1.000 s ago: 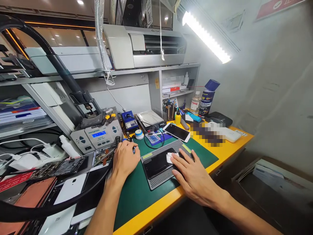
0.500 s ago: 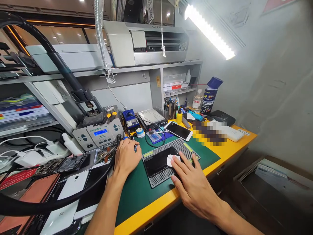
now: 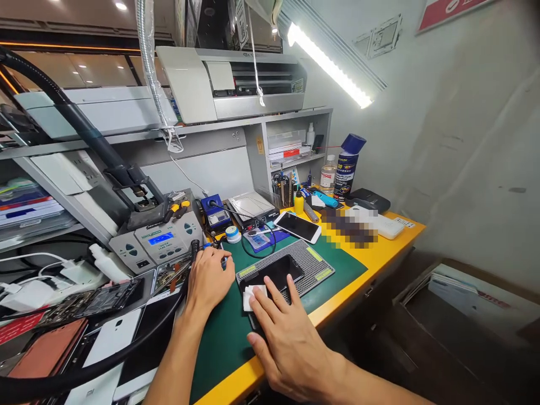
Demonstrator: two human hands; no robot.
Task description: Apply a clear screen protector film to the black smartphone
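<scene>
A black-screened phone (image 3: 282,270) lies on a grey perforated pad (image 3: 315,268) on the green mat. My right hand (image 3: 287,332) reaches across the phone's near left part, fingers stretched and apart. Under its index and middle fingertips it holds a folded white tissue (image 3: 248,299) against the phone. Left of the pad, my left hand (image 3: 211,278) rests with its fingers curled round a small dark-blue object I cannot make out. A black hose-like handle (image 3: 194,247) stands beside its knuckles. My left palm is hidden.
A white phone (image 3: 298,226) lies behind the pad. Several phones and parts cover the left side, crossed by a black hose (image 3: 139,340). A soldering station (image 3: 162,239) stands behind them. A spray can (image 3: 346,169) stands at the back right. The yellow table edge (image 3: 329,315) runs along the front.
My right hand has slid the white tissue leftward along the phone, toward its near left end. My left hand keeps its curled pose. The whole view has shifted a little.
</scene>
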